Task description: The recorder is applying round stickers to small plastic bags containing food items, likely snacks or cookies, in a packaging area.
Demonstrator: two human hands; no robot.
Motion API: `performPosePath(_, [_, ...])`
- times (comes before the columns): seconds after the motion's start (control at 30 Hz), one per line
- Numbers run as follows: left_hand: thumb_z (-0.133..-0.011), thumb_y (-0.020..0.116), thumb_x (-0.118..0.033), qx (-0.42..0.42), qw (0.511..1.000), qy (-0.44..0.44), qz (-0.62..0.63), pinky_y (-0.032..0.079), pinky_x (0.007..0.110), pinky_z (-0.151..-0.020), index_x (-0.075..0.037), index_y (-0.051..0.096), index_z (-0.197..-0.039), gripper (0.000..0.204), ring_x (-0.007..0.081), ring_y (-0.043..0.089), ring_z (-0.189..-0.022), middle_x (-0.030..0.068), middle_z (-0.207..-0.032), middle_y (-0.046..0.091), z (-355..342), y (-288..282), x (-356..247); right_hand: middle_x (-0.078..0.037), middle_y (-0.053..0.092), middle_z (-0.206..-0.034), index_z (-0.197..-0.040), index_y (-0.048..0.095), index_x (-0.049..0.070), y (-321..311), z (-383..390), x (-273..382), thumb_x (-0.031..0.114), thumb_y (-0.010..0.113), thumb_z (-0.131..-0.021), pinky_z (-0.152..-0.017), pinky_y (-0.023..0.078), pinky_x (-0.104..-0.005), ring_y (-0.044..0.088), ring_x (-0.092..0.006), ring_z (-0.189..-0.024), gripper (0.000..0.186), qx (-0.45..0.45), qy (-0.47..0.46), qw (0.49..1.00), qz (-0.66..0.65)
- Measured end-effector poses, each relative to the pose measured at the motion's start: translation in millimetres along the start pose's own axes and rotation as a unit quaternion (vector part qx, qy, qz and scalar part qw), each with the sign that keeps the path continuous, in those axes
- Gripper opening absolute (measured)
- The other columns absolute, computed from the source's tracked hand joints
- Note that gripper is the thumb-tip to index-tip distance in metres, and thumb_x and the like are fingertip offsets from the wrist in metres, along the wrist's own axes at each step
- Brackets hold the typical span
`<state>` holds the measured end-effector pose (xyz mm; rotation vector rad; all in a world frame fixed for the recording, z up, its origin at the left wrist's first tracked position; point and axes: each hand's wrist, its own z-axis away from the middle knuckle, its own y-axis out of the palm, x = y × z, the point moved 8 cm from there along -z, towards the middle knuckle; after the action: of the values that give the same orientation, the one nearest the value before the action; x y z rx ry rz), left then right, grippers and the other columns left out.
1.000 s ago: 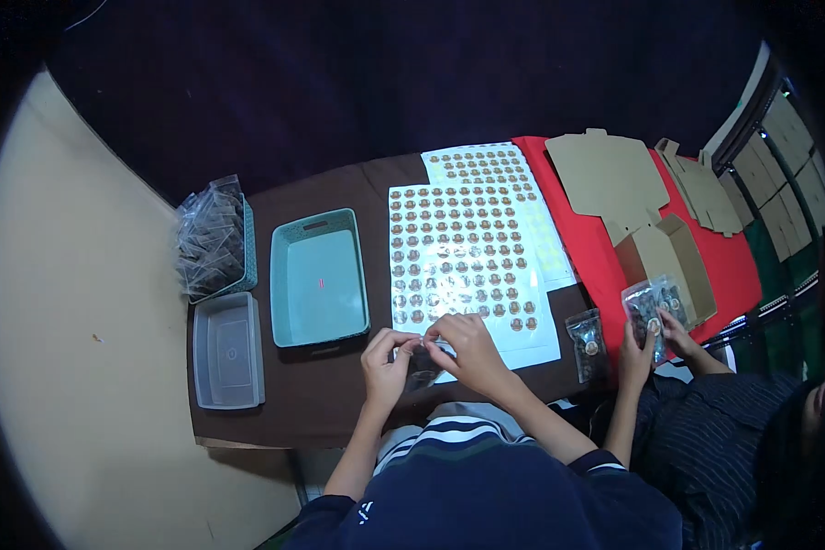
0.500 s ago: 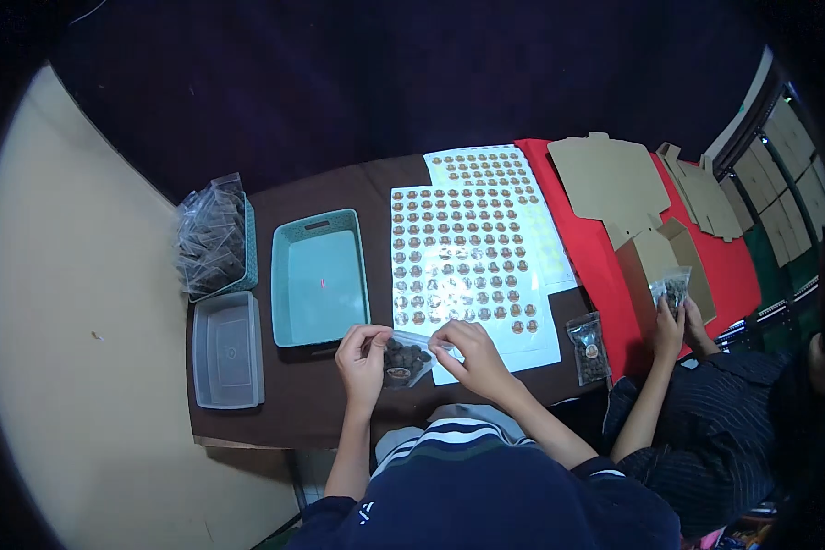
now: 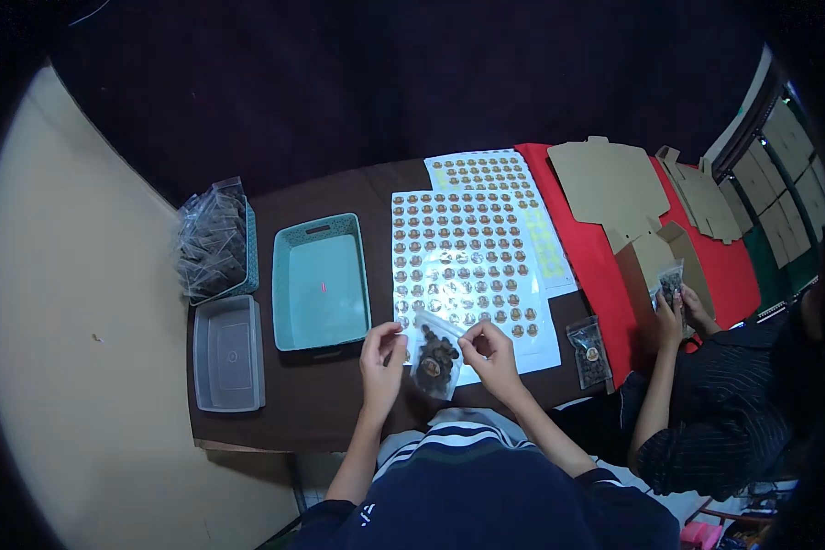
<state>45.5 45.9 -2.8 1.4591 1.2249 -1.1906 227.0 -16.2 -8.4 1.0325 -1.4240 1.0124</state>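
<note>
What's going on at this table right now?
The person's right hand pinches a filled clear pouch near its top; the left hand is close beside it. To the right, a co-worker's hands hold another filled pouch by an open cardboard box. One more filled pouch lies on the table, right of the sticker sheets.

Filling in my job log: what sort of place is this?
Probably a small packing workspace: sheets of round stickers lie on a cloth-covered table, the right hand holds a filled clear bag bearing a round sticker, and an open cardboard box stands nearby.
</note>
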Motion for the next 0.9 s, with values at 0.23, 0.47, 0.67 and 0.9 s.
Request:
performPosePath(0.23, [-0.077, 0.062, -0.007, 0.16, 0.969, 0.098, -0.163, 0.046, 0.032, -0.078, -0.003, 0.055, -0.109, 0.033, 0.0212, 0.056, -0.094, 0.0111, -0.106, 0.056, 21, 51, -20, -0.003, 0.051, -0.075, -0.08, 0.049, 0.0, 16, 7, -2, 0.004, 0.061, -0.08, -0.052, 0.04, -0.017, 0.051, -0.0047, -0.061, 0.013, -0.012, 0.019, 0.997, -0.08])
performPosePath(0.47, [-0.08, 0.058, -0.004, 0.098, 0.987, 0.053, -0.114, 0.047, 0.03, -0.071, 0.003, 0.06, -0.093, 0.015, 0.0216, 0.061, -0.08, 0.013, -0.088, 0.061, 16, 34, -12, -0.002, 0.054, -0.079, -0.095, 0.054, 0.003, 30, 9, 21, 0.01, 0.064, -0.079, -0.06, 0.041, -0.0228, 0.051, -0.0079, -0.071, 0.021, 0.049, -0.04, 0.997, 0.031])
performPosePath(0.67, [-0.082, 0.058, -0.006, 0.102, 0.983, 0.067, -0.137, 0.047, 0.028, -0.066, 0.003, 0.062, -0.088, 0.011, 0.0197, 0.062, -0.075, 0.0119, -0.083, 0.063, 13, 34, -20, -0.009, 0.048, -0.092, -0.097, 0.053, 0.004, 14, 6, 84, 0.018, 0.064, -0.075, -0.077, 0.034, -0.0355, 0.046, -0.0249, -0.086, 0.028, -0.043, -0.196, 0.917, 0.344])
performPosePath(0.9, [-0.081, 0.061, -0.009, 0.091, 0.99, 0.021, -0.104, 0.047, 0.026, -0.066, 0.001, 0.064, -0.086, 0.012, 0.0148, 0.063, -0.072, 0.0089, -0.077, 0.066, 13, 36, -16, -0.005, 0.051, -0.087, -0.089, 0.058, 0.009, 21, -6, 72, 0.023, 0.062, -0.078, -0.083, 0.025, -0.0367, 0.045, -0.0223, -0.087, 0.018, 0.099, -0.169, 0.916, 0.351])
